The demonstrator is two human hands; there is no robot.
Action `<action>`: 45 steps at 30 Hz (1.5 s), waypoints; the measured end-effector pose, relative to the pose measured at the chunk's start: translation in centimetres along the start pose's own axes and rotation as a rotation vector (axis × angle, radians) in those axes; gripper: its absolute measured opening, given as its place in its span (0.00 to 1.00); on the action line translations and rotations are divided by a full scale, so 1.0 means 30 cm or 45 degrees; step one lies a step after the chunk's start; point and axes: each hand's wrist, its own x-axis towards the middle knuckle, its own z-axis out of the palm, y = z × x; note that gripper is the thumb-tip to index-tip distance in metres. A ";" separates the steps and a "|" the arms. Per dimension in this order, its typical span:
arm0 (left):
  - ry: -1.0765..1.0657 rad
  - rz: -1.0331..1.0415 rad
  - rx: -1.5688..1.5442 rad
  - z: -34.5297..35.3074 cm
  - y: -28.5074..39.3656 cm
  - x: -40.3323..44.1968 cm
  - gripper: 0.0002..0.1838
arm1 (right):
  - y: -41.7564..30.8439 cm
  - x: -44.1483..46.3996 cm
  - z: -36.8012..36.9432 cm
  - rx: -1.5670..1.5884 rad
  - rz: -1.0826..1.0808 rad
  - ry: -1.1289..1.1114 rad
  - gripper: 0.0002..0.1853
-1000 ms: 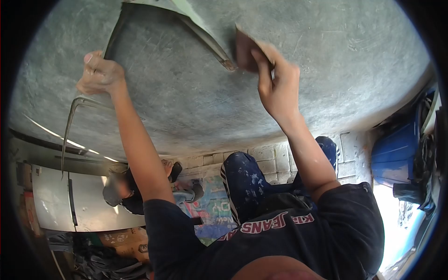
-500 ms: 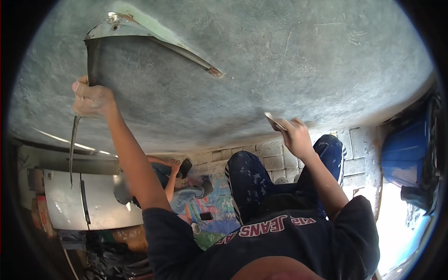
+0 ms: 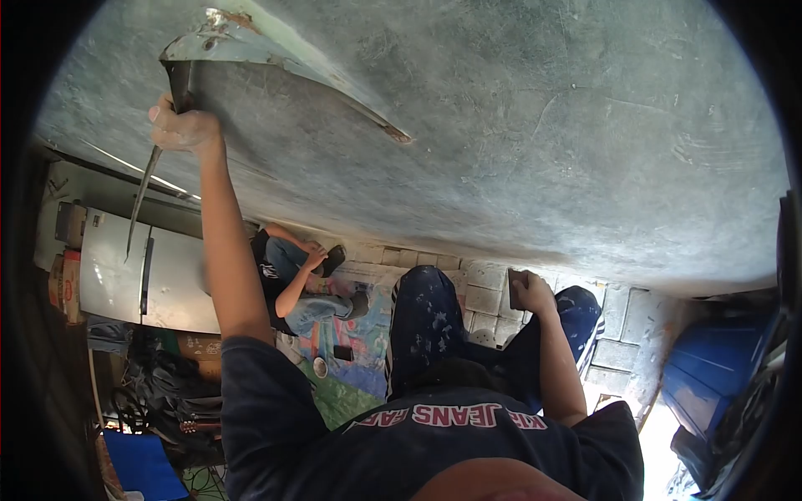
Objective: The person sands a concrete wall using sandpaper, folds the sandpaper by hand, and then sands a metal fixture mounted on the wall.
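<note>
My left hand [image 3: 185, 130] is raised at the upper left, its fingers wrapped round the dark narrow part of a bent metal piece [image 3: 242, 50]. Pale green paint and rust show along the metal's upper edge, and a thin pointed strip hangs below my fist. Behind it spreads a large grey, scuffed surface [image 3: 501, 150]. Lower down, in front of my knees, my right hand [image 3: 537, 297] pinches a small flat rectangular piece [image 3: 517, 288], dark on the side facing me. I cannot make out its material. That hand is apart from the grey surface.
Another person [image 3: 288, 271] sits at the left with hands together. A colourful mat [image 3: 334, 376] lies on the floor beside grey paving blocks [image 3: 618, 351]. Silver panels [image 3: 117, 267] and dark bags [image 3: 175, 384] are at the left, a blue container [image 3: 718, 359] at the right.
My right hand has dropped away from the grey surface toward my knees, and the flat piece has turned its broad side to view. My left hand keeps its grip; the camera view has shifted.
</note>
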 end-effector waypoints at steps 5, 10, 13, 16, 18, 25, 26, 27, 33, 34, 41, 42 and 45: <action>0.047 -0.076 -0.084 0.017 -0.026 -0.007 0.32 | -0.015 -0.020 -0.021 -0.031 0.040 -0.134 0.21; 0.013 0.276 0.259 -0.004 -0.078 0.006 0.25 | 0.052 0.051 0.048 0.005 0.058 -0.068 0.23; 0.093 0.445 0.349 -0.001 -0.090 0.012 0.24 | 0.074 0.069 0.061 -0.057 0.093 -0.048 0.24; 0.038 0.152 0.175 -0.028 -0.045 -0.002 0.25 | 0.083 0.085 0.055 -0.110 0.126 -0.098 0.28; 0.007 0.197 0.085 -0.060 -0.039 0.009 0.26 | 0.081 0.090 0.049 -0.152 0.136 -0.133 0.29; -0.003 0.569 0.326 -0.462 0.189 0.125 0.18 | 0.076 0.056 0.032 -0.233 0.150 -0.032 0.29; 0.135 0.628 0.456 -0.531 0.170 0.149 0.16 | 0.074 0.042 0.026 -0.211 0.128 -0.005 0.28; 0.266 0.376 0.260 -0.566 0.078 0.162 0.18 | 0.068 0.028 0.018 -0.193 0.106 0.021 0.28; 0.231 -0.654 -1.142 -0.572 0.061 0.157 0.33 | 0.141 0.071 0.054 -0.321 -0.016 0.056 0.26; 0.253 -0.674 -1.382 -0.554 0.075 0.143 0.34 | 0.126 0.060 0.044 -0.353 -0.013 0.051 0.26; 0.154 -0.483 -2.512 -0.624 -0.024 0.061 0.43 | 0.077 0.002 0.019 -0.487 0.005 0.037 0.28; 0.132 -0.403 -2.481 -0.628 -0.007 0.054 0.43 | 0.068 -0.010 0.015 -0.498 -0.001 0.033 0.28; 0.076 -0.297 -2.337 -0.669 0.107 0.066 0.44 | 0.047 -0.031 0.008 -0.481 -0.036 0.052 0.28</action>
